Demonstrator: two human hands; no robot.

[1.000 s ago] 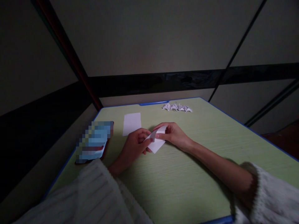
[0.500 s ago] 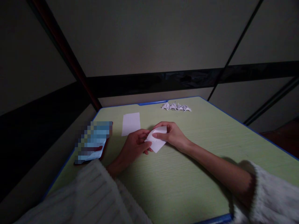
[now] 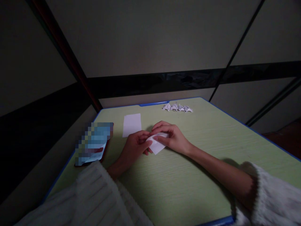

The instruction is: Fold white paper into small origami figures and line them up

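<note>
Between my two hands is a small white sheet of paper [image 3: 156,148], partly folded over, with one corner pointing toward me. My left hand [image 3: 135,143] pinches its left side, thumb on top and fingers underneath. On the right side, my right hand [image 3: 176,138] grips it with the thumb pressed on the face and the fingers curled over the far edge. The fingers hide the paper's far part. Just beyond my left hand a flat white sheet [image 3: 132,124] lies on the table.
The light green table [image 3: 188,185] has a blue edge. Several folded paper figures [image 3: 177,108] stand in a row near its far side. A phone [image 3: 95,144], its screen blurred out, lies at the left. Cabinet panels [image 3: 150,40] rise behind the table.
My right fingers have come forward over the paper's far edge, folding the upper part down toward me. My left hand has barely moved and keeps its pinch.
</note>
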